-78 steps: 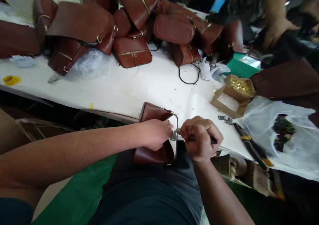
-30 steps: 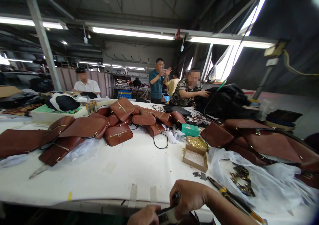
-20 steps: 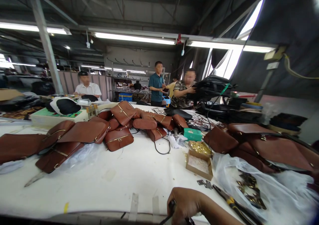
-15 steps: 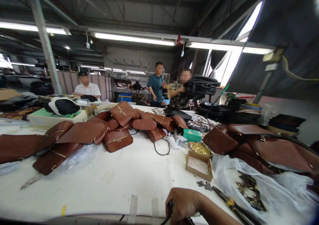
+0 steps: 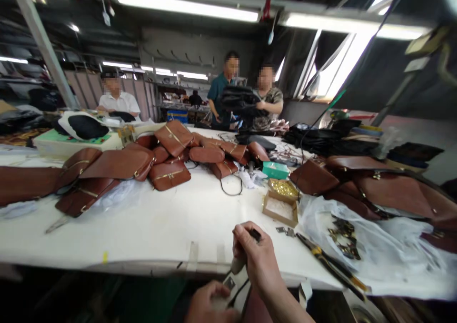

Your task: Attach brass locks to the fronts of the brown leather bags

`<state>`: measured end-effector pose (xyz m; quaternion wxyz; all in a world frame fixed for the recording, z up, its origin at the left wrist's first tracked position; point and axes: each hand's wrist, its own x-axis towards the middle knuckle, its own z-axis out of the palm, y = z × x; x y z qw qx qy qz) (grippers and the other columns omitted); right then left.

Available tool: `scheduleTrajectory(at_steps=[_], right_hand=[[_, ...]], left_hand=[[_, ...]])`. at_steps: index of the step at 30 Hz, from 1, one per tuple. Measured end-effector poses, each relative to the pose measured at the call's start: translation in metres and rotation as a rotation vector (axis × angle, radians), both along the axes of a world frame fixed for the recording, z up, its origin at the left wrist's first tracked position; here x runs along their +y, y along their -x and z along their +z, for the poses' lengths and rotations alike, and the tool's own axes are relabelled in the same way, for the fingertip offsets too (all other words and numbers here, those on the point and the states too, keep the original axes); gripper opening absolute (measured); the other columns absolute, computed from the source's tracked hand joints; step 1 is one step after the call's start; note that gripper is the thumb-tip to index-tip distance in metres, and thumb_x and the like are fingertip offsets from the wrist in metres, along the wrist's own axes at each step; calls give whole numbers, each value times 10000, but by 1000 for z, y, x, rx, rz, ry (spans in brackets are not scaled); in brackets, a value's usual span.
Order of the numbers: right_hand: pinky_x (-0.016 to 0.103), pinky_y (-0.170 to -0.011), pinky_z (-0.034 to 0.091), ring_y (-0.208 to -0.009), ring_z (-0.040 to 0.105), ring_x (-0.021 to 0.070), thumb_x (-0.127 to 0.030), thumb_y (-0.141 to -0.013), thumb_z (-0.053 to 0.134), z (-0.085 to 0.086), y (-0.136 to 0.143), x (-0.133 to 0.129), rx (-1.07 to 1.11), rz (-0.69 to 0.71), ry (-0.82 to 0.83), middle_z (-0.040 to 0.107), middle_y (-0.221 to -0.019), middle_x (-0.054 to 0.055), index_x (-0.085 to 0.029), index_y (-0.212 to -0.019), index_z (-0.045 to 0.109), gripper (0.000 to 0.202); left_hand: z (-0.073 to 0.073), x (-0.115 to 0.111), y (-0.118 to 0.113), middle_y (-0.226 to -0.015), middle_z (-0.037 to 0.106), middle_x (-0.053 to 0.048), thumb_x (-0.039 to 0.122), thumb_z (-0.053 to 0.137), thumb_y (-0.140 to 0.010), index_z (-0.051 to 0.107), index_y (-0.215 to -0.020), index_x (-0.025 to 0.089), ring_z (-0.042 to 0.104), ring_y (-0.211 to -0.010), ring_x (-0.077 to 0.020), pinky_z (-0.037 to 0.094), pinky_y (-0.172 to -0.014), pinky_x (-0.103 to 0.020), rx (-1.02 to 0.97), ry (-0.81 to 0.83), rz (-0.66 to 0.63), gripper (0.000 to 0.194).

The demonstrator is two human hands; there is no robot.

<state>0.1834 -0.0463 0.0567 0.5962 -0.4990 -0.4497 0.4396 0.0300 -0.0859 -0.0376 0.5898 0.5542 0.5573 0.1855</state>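
My right hand (image 5: 255, 251) is closed around a small black piece over the front edge of the white table (image 5: 160, 227). Lower down, my left hand (image 5: 212, 301) is blurred, its fingers bent beside a small pale piece with a dark metal plate (image 5: 229, 283); whether it grips this is unclear. A thin dark cord runs between the hands. Right of my right hand lie small metal plates (image 5: 285, 231) and long pliers with black and yellow handles (image 5: 332, 263).
Brown bags (image 5: 169, 174) line the table's far side, with more brown bags (image 5: 396, 187) at right. An open cardboard box (image 5: 280, 209), a green box (image 5: 275, 170) and a plastic bag of metal parts (image 5: 344, 237) stand nearer. Three people are beyond the table.
The view has tipped downward. My left hand has come into view, and my right hand now appears raised over the table edge. One person's black bag has moved left, before another person.
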Motion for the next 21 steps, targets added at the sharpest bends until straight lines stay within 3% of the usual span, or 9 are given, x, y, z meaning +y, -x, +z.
scheduleTrajectory(at_steps=[2, 5, 8, 14, 21], right_hand=[[254, -540, 418, -540, 504, 134, -562, -912, 709, -19, 8, -9, 32, -91, -7, 556, -596, -34, -194, -754, 604, 414], [257, -572, 427, -568, 519, 135, -544, -926, 707, -46, 10, -16, 13, -285, 18, 566, -624, -38, -194, -787, 625, 386], [268, -625, 449, -606, 546, 136, -522, -953, 687, -56, 5, -18, -16, -393, -4, 577, -664, -37, -200, -824, 633, 351], [277, -615, 454, -583, 552, 136, -507, -1002, 610, -59, 7, -3, -24, -379, -128, 546, -642, -35, -208, -733, 554, 406], [279, -563, 456, -535, 535, 137, -476, -1012, 593, -68, 13, 12, 48, -283, -159, 558, -639, -33, -224, -736, 534, 379]], left_hand=[[-10, -4, 0, -743, 699, 9, 269, 844, -631, 715, -936, 161, 649, -730, -202, 457, -630, -260, -52, -63, 76, 349], [-18, -3, 3, -764, 710, -14, 343, 862, -620, 729, -952, 143, 630, -721, -192, 437, -625, -255, -93, -46, 136, 410], [-16, 8, 7, -813, 728, -28, 362, 872, -624, 747, -921, 142, 627, -742, -189, 446, -653, -259, -90, -56, 137, 390], [-16, 31, 10, -803, 733, 6, 275, 828, -659, 754, -815, 174, 633, -774, -182, 454, -727, -263, -95, -101, 168, 200], [-25, 29, 5, -735, 700, 8, 307, 774, -723, 755, -802, 179, 610, -700, -163, 435, -670, -255, -119, -52, 220, 152]])
